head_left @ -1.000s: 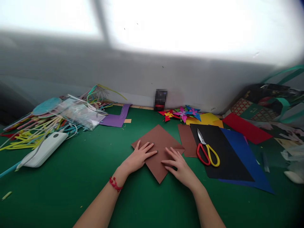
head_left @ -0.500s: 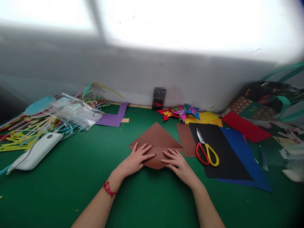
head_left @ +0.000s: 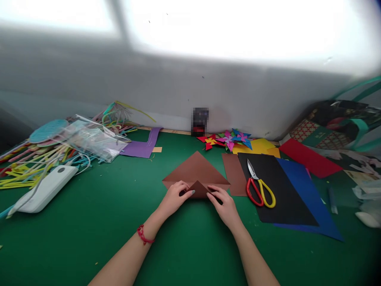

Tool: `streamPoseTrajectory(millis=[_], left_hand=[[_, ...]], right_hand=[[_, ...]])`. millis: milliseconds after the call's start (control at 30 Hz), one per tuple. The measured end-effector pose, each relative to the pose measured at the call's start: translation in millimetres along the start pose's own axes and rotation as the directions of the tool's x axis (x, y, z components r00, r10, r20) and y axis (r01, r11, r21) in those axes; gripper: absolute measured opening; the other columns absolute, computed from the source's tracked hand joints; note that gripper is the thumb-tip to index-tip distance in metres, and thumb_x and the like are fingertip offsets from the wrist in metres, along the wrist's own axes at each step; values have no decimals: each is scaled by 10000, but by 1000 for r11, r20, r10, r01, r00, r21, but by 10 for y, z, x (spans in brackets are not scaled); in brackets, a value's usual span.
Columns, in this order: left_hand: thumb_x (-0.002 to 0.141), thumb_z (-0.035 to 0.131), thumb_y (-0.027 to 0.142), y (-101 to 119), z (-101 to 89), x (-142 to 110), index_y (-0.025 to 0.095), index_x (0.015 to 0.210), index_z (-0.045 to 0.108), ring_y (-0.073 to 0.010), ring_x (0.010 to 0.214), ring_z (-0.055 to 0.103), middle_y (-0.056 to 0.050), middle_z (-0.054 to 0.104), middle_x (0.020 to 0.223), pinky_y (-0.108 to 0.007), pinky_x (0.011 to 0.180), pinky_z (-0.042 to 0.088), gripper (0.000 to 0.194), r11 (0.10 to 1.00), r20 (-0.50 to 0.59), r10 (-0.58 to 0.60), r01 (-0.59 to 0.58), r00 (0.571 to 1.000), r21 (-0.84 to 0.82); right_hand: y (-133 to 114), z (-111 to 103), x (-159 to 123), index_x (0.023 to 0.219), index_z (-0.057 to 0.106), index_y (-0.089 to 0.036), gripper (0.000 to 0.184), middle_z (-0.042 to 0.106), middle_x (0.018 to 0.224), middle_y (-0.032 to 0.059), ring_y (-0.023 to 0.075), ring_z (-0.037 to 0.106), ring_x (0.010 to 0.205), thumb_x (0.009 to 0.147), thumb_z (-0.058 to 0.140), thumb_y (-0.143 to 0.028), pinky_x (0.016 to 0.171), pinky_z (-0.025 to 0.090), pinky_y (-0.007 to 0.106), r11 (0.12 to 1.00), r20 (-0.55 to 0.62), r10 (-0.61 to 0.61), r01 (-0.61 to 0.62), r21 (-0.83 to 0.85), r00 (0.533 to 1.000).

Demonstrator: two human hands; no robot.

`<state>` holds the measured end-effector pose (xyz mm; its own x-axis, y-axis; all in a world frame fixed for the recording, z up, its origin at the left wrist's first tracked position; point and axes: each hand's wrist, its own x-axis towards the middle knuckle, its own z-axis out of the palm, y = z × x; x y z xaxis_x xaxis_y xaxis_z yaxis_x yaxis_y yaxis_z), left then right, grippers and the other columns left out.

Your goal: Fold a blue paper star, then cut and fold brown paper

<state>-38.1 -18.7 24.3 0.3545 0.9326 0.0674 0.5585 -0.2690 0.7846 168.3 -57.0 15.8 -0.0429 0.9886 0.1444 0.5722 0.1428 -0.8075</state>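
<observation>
A square of brown paper (head_left: 196,169) lies cornerwise on the green tabletop in front of me, with a crease running across its middle. Its near corner is folded up, so the tip points away from me just below the crease. My left hand (head_left: 177,196) pinches the folded flap at its left side between thumb and fingers. On the right side of the flap, my right hand (head_left: 222,200) grips the paper with thumb and fingertips. Scissors (head_left: 257,186) with one red and one yellow handle lie to the right on a black sheet (head_left: 288,198).
Beyond the paper lie folded paper pinwheels (head_left: 228,139) and yellow sheets (head_left: 256,147). A brown strip (head_left: 233,174), a blue sheet (head_left: 315,206) and a red envelope-like piece (head_left: 309,157) are on the right. Leftward are purple paper (head_left: 139,149), a plastic bag (head_left: 101,143) and a white power bank (head_left: 47,190).
The near corner of the brown paper has been lifted and folded away from me. Both hands went from lying flat with spread fingers to pinching the flap.
</observation>
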Motion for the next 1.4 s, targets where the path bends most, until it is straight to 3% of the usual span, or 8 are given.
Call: streamPoseTrajectory(millis=[133, 267, 400, 533, 700, 867, 1133, 1400], left_hand=[[814, 435, 434, -12, 90, 39, 180, 649, 525, -138, 641, 496, 5, 512, 687, -252, 566, 370, 315, 998, -96, -41, 44, 995, 36], [800, 465, 436, -17, 132, 33, 181, 637, 506, -139, 636, 491, 7, 496, 673, -255, 565, 371, 306, 994, -128, -21, 34, 992, 100], [797, 492, 398, -5, 137, 7, 199, 853, 554, -163, 726, 533, -13, 553, 797, -287, 648, 419, 215, 988, -154, -26, 49, 988, 147], [829, 459, 360, 44, 156, -29, 223, 1098, 491, -198, 857, 539, -40, 558, 932, -328, 730, 428, 303, 947, -165, 8, 45, 986, 317], [900, 301, 254, 97, 282, -89, 211, 1222, 421, -224, 1001, 498, -87, 523, 1124, -359, 815, 409, 347, 849, -97, 91, -27, 991, 527], [904, 269, 260, 100, 360, -123, 181, 1262, 395, -246, 1173, 383, -99, 389, 1328, -396, 936, 338, 387, 807, -27, 130, -90, 991, 584], [896, 252, 247, 83, 314, -115, 190, 1276, 383, -227, 1187, 377, -68, 395, 1337, -390, 949, 329, 406, 832, -10, 110, -87, 994, 548], [898, 251, 241, 63, 357, -125, 184, 1251, 419, -251, 1172, 400, -91, 400, 1330, -411, 923, 357, 395, 802, -19, 131, -95, 991, 589]], right_hand=[[-22, 91, 35, 640, 527, -213, 275, 589, 881, 55, 200, 553, 858, 812, 462, -417, 726, 451, 313, 999, -143, 31, -34, -17, 989], [-50, 157, 31, 596, 453, -214, 300, 529, 769, 41, 190, 523, 769, 814, 459, -421, 676, 427, 303, 990, -199, 37, -63, -126, 979], [-60, 214, 34, 606, 451, -217, 296, 480, 738, 37, 188, 489, 720, 818, 448, -423, 649, 404, 311, 970, -230, 15, -70, -233, 973], [-56, 255, 42, 595, 431, -212, 304, 454, 773, 47, 190, 473, 719, 823, 437, -413, 663, 385, 329, 944, -253, -4, -80, -319, 968], [-58, 270, 28, 623, 448, -201, 289, 458, 824, 46, 183, 490, 727, 830, 420, -400, 671, 358, 330, 906, -212, 2, -92, -412, 977], [-53, 268, 8, 623, 442, -198, 284, 471, 804, 46, 186, 489, 742, 833, 410, -386, 659, 346, 313, 897, -191, -14, -73, -437, 981], [-39, 270, 16, 624, 436, -202, 251, 485, 813, 45, 182, 483, 740, 830, 417, -343, 657, 344, 305, 895, -186, -8, -76, -440, 982], [-22, 272, 11, 624, 440, -202, 237, 482, 811, 44, 180, 480, 729, 823, 415, -329, 649, 342, 304, 889, -192, -31, -61, -455, 981]])
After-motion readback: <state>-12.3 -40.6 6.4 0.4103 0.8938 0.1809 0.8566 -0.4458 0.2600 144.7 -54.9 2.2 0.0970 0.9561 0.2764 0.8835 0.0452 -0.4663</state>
